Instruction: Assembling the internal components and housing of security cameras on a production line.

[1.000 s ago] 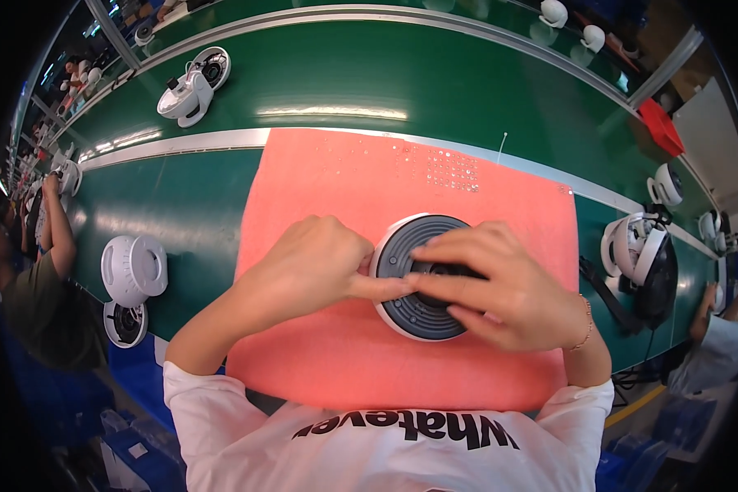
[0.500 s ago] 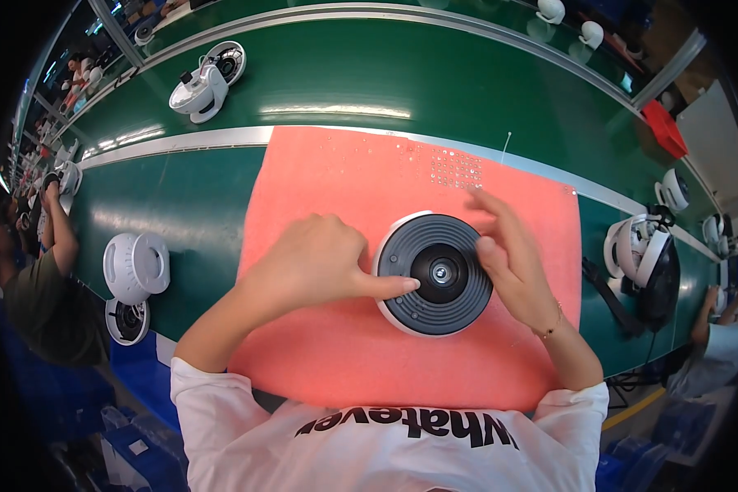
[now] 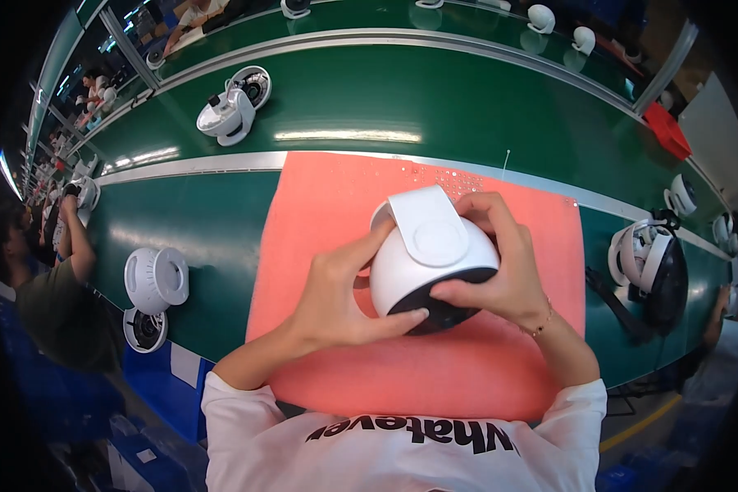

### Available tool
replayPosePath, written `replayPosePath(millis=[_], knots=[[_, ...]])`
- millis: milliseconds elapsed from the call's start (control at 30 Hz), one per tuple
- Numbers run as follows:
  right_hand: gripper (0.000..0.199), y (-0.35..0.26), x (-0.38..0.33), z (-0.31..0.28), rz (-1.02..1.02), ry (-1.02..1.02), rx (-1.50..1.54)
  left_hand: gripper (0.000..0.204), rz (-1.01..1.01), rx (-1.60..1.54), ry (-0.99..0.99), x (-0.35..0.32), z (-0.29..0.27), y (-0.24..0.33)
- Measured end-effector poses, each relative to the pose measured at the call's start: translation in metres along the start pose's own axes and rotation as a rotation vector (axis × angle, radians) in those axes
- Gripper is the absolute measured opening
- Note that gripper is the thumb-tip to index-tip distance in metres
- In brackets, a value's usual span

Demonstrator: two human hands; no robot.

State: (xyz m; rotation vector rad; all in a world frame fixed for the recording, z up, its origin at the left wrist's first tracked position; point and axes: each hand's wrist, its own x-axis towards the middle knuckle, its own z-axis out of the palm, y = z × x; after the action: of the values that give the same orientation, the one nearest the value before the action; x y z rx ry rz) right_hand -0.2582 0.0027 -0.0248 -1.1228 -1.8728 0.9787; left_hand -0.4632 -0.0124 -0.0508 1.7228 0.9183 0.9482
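Between both hands is a white, rounded dome camera (image 3: pixel 392 277), tilted so that its dark face points down and toward me. A flat white bracket (image 3: pixel 428 227) with a round boss runs over its top. My left hand (image 3: pixel 342 287) grips its left side, thumb on the dark lower face and fingers behind the bracket. My right hand (image 3: pixel 504 266) wraps the right side, fingers over the far edge, thumb across the dark face. The lens is hidden now. Beneath lies a pink foam mat (image 3: pixel 320 213), with rows of small screws (image 3: pixel 459 180) near its far edge.
On the left stands another white housing (image 3: pixel 156 280), with an open one (image 3: pixel 146 330) below it. A partly assembled unit (image 3: pixel 231 111) sits on the green belt (image 3: pixel 353 90). At right are an open unit (image 3: pixel 635 250) and a red bin (image 3: pixel 667 131). A co-worker (image 3: pixel 53 287) sits left.
The camera has been tipped up from its ringed face with the lens showing, so its white back and bracket now show. My right hand has closed on it. The view has shifted slightly.
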Motion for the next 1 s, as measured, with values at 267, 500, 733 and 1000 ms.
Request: replayPosePath(millis=[267, 500, 733, 1000], knots=[[0.098, -0.008, 0.034, 0.004, -0.122, 0.019, 0.213, 0.074, 0.079, -0.598, 0.058, 0.038, -0.048, -0.034], [0.095, 0.019, 0.061, 0.041, -0.17, 0.262, -0.061, 0.07, -0.023, -1.139, 0.611, 0.079, 0.012, -0.055], [0.081, 0.064, 0.08, 0.033, 0.009, 0.442, 0.344, 0.07, -0.375, -1.019, 0.349, 0.117, 0.005, -0.053], [0.064, 0.133, 0.09, -0.024, 0.519, 0.635, 0.947, 0.085, -0.552, -0.584, 0.668, 0.154, -0.076, -0.136]])
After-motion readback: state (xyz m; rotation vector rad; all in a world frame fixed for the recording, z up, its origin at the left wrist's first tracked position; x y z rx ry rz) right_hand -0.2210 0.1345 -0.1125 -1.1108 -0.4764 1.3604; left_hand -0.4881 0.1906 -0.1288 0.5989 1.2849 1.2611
